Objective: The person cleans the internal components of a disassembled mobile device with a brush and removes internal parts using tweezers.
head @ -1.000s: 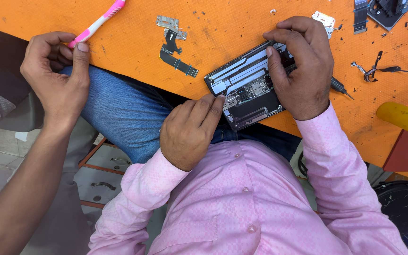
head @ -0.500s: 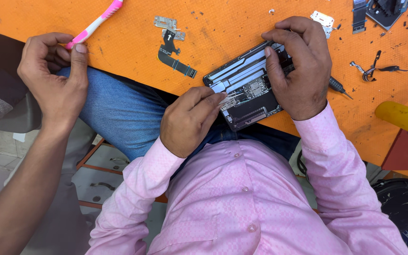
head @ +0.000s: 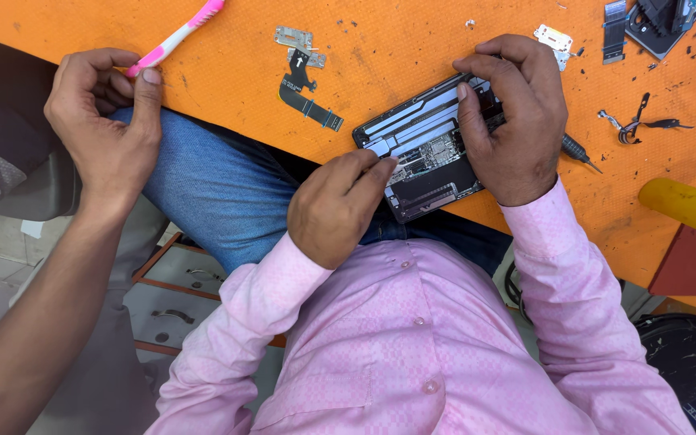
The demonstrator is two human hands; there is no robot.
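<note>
Head view of an opened phone (head: 428,149) with its back cover off, lying at the near edge of the orange table (head: 227,89). Its long axis ran diagonally, from the near left corner up toward the far right. The right hand (head: 513,121) lay over the far right end, fingers curled down on the exposed frame and grasping it. The left hand (head: 340,205) was loosely clenched at the near left corner, its fingertips pressed to the inner board; whether it pinched a small tool could not be told. Both hands touched the phone, the left being nearer the bare circuitry. A flex cable (head: 304,93) lay apart to the left, a screwdriver (head: 580,151) just right of the right hand. A co-worker's hand (head: 110,121) at far left held a pink toothbrush (head: 175,36)
</note>
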